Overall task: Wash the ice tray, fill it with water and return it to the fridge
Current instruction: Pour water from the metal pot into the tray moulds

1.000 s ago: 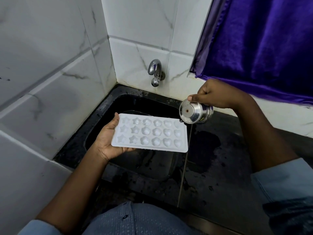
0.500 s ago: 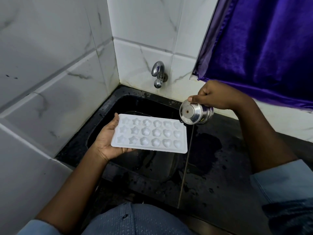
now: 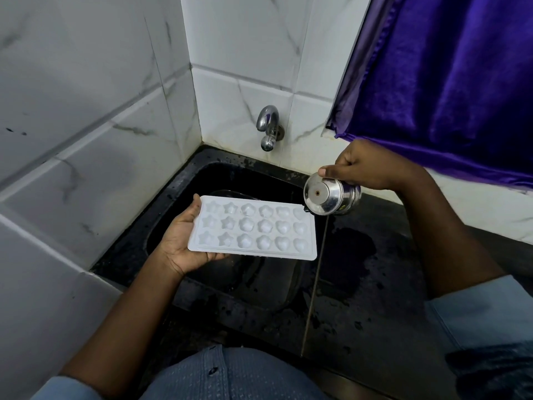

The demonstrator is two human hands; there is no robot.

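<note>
At centre frame my left hand (image 3: 181,245) holds the white ice tray (image 3: 253,229) by its left short end, thumb on the rim and fingers underneath. The tray sits roughly level above the black sink (image 3: 176,183). It looks like thin, light, bendy plastic, probably slick when wet, so I'd support it from below nearer the middle once it's full. At its upper-right corner my right hand (image 3: 372,166) grips a small steel vessel (image 3: 331,197) tipped on its side. I cannot tell if water flows. The tap (image 3: 268,128) sits behind.
</note>
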